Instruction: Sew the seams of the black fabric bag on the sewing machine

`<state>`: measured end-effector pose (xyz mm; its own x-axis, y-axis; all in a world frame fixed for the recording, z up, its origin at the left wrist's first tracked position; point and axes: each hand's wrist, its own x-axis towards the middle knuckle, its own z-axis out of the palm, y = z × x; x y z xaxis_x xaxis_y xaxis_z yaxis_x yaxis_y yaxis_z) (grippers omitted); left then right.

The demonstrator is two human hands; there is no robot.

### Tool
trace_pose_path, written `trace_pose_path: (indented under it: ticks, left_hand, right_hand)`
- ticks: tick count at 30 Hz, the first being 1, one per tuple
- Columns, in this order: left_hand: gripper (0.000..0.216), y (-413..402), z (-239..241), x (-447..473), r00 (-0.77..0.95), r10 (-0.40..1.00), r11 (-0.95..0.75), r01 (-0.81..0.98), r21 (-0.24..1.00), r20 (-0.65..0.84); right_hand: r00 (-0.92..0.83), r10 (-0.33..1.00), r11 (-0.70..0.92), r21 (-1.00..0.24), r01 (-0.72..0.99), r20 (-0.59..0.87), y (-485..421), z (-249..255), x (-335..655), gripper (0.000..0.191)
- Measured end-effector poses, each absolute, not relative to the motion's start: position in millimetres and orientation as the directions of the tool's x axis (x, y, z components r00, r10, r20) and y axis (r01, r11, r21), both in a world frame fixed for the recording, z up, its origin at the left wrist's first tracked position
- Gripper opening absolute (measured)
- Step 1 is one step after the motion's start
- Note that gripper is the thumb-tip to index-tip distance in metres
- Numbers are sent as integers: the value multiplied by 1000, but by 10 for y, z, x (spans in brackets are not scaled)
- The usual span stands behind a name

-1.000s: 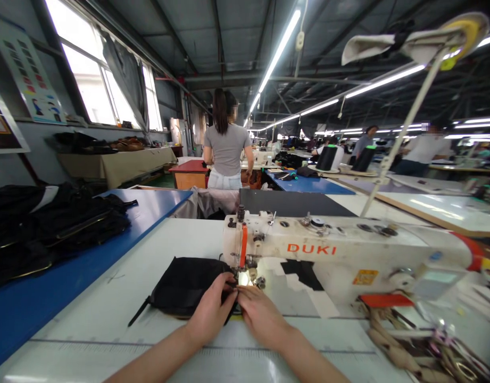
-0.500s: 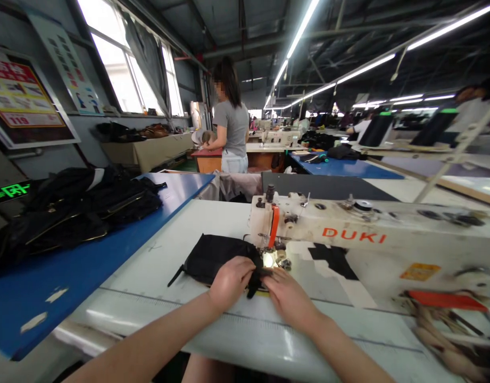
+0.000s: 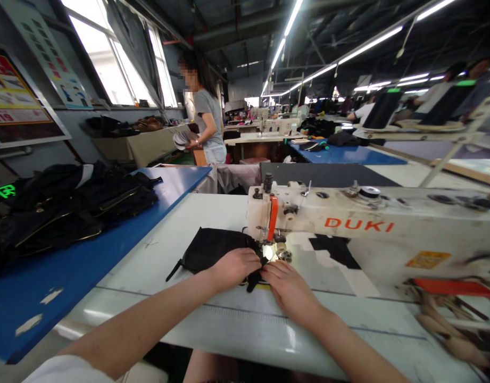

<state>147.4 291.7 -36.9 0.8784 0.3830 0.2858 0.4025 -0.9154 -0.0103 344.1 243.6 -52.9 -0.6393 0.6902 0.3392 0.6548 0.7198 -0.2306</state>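
Note:
A black fabric piece (image 3: 208, 249) lies on the white table (image 3: 181, 229) under the needle end of a white DUKI sewing machine (image 3: 348, 226). My left hand (image 3: 234, 266) rests on the fabric's near right edge, fingers curled and pressing it down. Just right of it, my right hand (image 3: 287, 284) holds the same fabric edge in front of the presser foot (image 3: 273, 251), fingers together. A thin black strap trails from the fabric's left corner.
A heap of black garments (image 3: 65, 205) lies on the blue table (image 3: 109, 250) to the left. A person in a grey top (image 3: 207, 119) stands beyond, holding cloth. Thread cones (image 3: 382, 109) stand at the back right. Tools lie on the table at the right (image 3: 448, 324).
The view swung left and dropped a little. My hands stayed on the fabric at the needle and shifted only slightly. The person behind turned and walked left.

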Motion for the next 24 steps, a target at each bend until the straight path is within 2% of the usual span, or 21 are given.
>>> trace_pose_path:
  ticks: [12,18,24]
  left_hand:
    - [25,2961,-429,1395,794,527,-846,458,272,304]
    - [31,2953,-502,1375,754,573,-816,489,308,320]
    - [29,2955,-518,1366,771,541,-839,467,278,338]
  right_hand:
    - [-599,724,687,-276,673,343,2432,-546,3444,28]
    - [-575,749,658,-271,703,328,2410,-554,3453,26]
    - [-583,748,658,-238,714,319,2419,-562,3454,27]
